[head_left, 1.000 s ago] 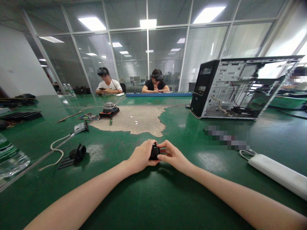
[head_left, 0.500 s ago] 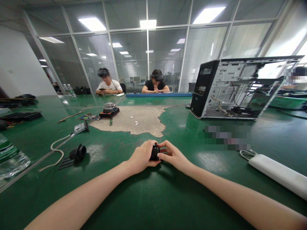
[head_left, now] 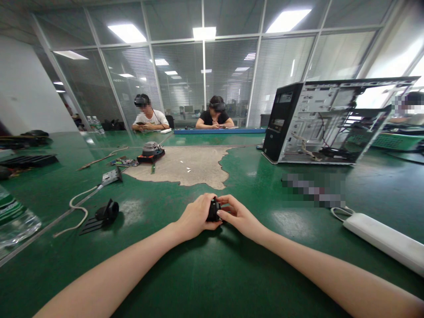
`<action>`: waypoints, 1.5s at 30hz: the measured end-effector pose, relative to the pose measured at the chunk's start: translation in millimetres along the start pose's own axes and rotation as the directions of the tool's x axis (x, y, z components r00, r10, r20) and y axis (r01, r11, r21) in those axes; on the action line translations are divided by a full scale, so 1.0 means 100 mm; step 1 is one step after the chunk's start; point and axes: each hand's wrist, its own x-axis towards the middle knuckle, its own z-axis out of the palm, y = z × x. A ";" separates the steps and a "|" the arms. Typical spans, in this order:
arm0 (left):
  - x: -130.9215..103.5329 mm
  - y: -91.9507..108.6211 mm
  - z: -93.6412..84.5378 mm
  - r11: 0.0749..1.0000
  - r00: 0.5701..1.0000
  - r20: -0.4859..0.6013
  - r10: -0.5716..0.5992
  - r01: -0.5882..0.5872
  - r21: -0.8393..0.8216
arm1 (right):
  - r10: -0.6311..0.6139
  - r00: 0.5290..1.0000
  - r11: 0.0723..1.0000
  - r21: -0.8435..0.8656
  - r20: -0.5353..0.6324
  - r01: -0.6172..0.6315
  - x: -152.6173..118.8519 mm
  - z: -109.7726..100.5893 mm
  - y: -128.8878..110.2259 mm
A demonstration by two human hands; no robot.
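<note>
Gripping 1 small blk part (head_left: 213, 211) – L hand (head_left: 198, 213), fingers curled round its L side; R hand (head_left: 239, 216), thumb + fingers bent, slightly parted, pinching its R side. Location: btwn both hands, just this side of bare tan patch (head_left: 198, 165) on grn table (head_left: 212, 274); contact w/ tabletop – can't tell. Also: 1 blk pronged pc (head_left: 107, 212), L; 1 PC case (head_left: 286, 123), far R; 1 wht oblong block (head_left: 384, 240), near R.
</note>
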 end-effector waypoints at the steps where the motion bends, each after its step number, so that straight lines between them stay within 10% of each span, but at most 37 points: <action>1: 0.00 0.00 0.00 1.000 1.000 0.001 0.001 -0.001 0.000 | -0.002 1.000 1.000 0.000 0.007 0.002 0.00 0.00 0.00; 45: -0.01 0.02 -0.02 1.000 1.000 0.007 0.007 -0.007 0.018 | -0.006 1.000 0.999 0.050 -0.012 0.006 -0.03 0.00 -0.04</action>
